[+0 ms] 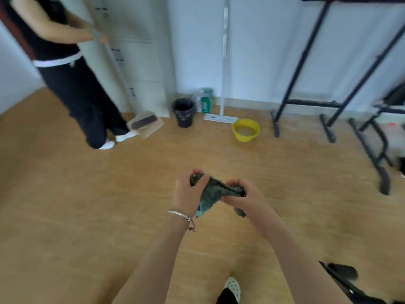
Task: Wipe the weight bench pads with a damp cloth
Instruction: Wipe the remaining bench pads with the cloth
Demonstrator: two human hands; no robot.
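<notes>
A dark grey-green cloth (213, 190) is bunched between both my hands, above the wooden floor in the middle of the view. My left hand (189, 191) grips its left end with curled fingers; a silver bracelet is on that wrist. My right hand (242, 197) grips the right end, and a loose tail of cloth hangs below. No bench pad is plainly in view; only part of a black frame (348, 286) shows at the bottom right.
A yellow basin (246, 130) with water stands on the floor ahead. Left of it are a black bin (183, 111) and a white flat mop (221, 116) against the wall. Another person (72, 84) sweeps at the left. Black exercise frames (328, 102) stand at the right.
</notes>
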